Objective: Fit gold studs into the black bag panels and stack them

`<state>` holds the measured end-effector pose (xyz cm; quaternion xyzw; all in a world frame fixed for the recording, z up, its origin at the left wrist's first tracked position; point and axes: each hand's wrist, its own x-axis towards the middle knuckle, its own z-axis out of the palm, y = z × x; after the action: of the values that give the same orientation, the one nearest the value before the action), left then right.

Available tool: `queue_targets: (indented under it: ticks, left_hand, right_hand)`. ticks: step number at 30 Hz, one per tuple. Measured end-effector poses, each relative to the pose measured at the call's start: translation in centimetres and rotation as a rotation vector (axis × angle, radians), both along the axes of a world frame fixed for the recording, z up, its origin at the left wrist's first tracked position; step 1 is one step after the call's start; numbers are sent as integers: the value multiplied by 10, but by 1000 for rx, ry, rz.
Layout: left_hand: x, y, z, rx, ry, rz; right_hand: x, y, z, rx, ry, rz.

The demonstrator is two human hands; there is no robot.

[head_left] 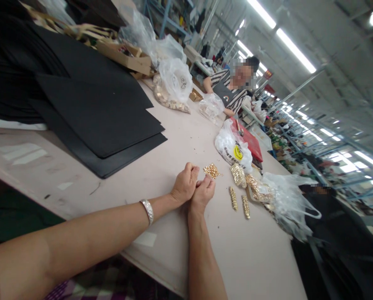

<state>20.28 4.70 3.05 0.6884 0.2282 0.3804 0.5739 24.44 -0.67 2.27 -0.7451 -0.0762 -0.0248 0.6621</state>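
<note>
The left hand (183, 183) and right hand (202, 193) are narrow, fingers folded; whether they hold something, one cannot tell. Small gold pieces (211, 170) lie on the counter (173, 146) before the white bag (231, 148); light pinching avoids scattering them.

Black sheets (105, 104) overlap on the left — beyond, a person (225, 92) in striped sleeves, tube lights (295, 50) overhead.

- Left hand (185, 184) and right hand (202, 193), both bare
- Forearms (101, 227), bare as well
- A broad silver-coloured bracelet (146, 212) around the left wrist, its surface textured (the exact pattern is too small to read)
- Checked cloth (103, 280) at the lap, purple with paler squares
- Dotted purple cloth (58, 290) beside it
</note>
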Motion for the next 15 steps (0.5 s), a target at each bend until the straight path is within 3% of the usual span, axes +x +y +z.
queue_targets:
  ticks: [5, 15]
  left_hand:
    - [-2, -10, -1, 81, 25, -50]
    - [0, -10, -3, 185, -11, -126]
  right_hand:
    - [14, -6, -6, -69, -74, -67]
    - [28, -9, -26, -110, -27, -61]
